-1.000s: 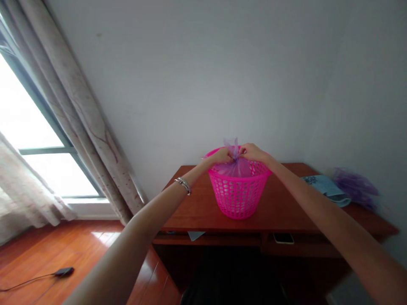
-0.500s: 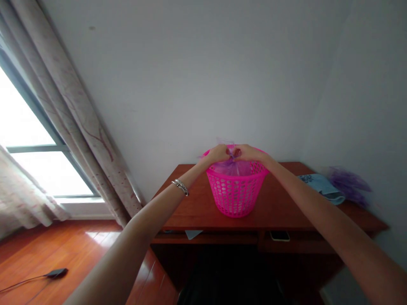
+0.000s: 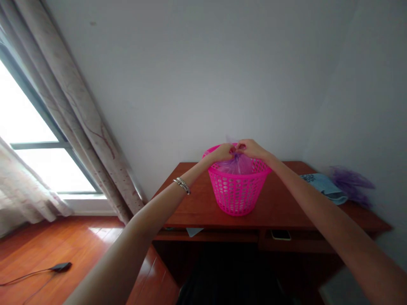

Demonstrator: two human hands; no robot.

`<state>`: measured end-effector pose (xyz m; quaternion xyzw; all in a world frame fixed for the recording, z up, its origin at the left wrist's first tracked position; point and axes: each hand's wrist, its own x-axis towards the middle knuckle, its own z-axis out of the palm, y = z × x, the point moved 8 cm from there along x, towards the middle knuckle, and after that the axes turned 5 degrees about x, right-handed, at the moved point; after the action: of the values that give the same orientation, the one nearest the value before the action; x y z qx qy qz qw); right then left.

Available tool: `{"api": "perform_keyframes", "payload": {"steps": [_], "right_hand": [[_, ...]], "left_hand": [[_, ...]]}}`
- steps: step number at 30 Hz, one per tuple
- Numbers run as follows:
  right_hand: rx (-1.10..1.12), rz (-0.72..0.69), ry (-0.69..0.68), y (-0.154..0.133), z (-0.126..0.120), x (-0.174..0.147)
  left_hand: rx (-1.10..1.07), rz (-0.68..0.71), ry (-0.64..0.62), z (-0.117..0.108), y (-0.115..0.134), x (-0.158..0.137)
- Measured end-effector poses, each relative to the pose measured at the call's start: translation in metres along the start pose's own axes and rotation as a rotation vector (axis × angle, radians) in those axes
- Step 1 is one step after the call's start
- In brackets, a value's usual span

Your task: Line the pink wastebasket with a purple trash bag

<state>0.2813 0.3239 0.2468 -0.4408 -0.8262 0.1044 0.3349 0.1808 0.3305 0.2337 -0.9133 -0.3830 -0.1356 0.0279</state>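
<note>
A bright pink plastic basket [image 3: 238, 195] with rows of holes stands upright on the reddish-brown desk [image 3: 197, 207]. Inside it sits a thin purple plastic bag [image 3: 237, 165], its neck gathered above the basket's rim. My left hand [image 3: 223, 152], with a silver bracelet [image 3: 182, 184] on the wrist, pinches the bag's neck from the left. From the right, my right hand [image 3: 252, 149] grips the same neck, fingers curled close to the left ones. What the bag contains is hidden; something pale shows through the basket's holes.
At the desk's right lie a folded light-blue cloth [image 3: 324, 187] and a crumpled purple plastic bag [image 3: 351, 184]. A phone [image 3: 280, 234] rests in the shelf under the desktop. Behind is a grey wall; a curtain [image 3: 79, 110] hangs left. A black adapter [image 3: 61, 267] with a cable lies on the floor.
Both hands have shifted slightly right along with the bag's gathered neck, my right hand a little higher. The whole view has moved slightly; the basket still stands on the desk.
</note>
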Motion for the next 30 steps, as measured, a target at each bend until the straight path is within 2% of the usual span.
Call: {"api": "perform_keyframes", "payload": {"steps": [2, 6, 9, 13, 16, 20, 23, 27, 30], "right_hand": [[0.026, -0.019, 0.002, -0.004, -0.001, -0.001], [0.059, -0.033, -0.002, -0.006, 0.0, -0.002], [0.058, -0.02, 0.003, -0.005, -0.002, -0.002], [-0.018, 0.032, 0.073, -0.003, -0.011, -0.002], [-0.075, 0.041, 0.081, -0.008, -0.012, -0.003], [-0.026, -0.061, -0.064, -0.021, 0.003, -0.004], [-0.033, -0.068, -0.109, -0.023, 0.008, -0.004], [0.009, -0.07, -0.09, -0.024, 0.005, -0.004], [-0.005, -0.07, -0.012, -0.023, -0.004, -0.006]], "left_hand": [[-0.048, 0.059, -0.001, 0.0, 0.004, 0.001], [-0.063, 0.043, -0.018, 0.003, -0.002, 0.002], [-0.046, -0.037, 0.001, 0.002, -0.012, 0.002], [0.004, -0.222, 0.057, -0.004, -0.027, 0.0], [0.023, -0.309, 0.081, -0.009, -0.031, -0.003], [0.022, -0.347, 0.082, -0.013, -0.028, -0.006], [0.026, -0.368, 0.085, -0.014, -0.028, -0.008], [0.046, -0.409, 0.089, -0.013, -0.032, -0.011], [0.072, -0.446, 0.116, -0.015, -0.034, -0.015]]}}
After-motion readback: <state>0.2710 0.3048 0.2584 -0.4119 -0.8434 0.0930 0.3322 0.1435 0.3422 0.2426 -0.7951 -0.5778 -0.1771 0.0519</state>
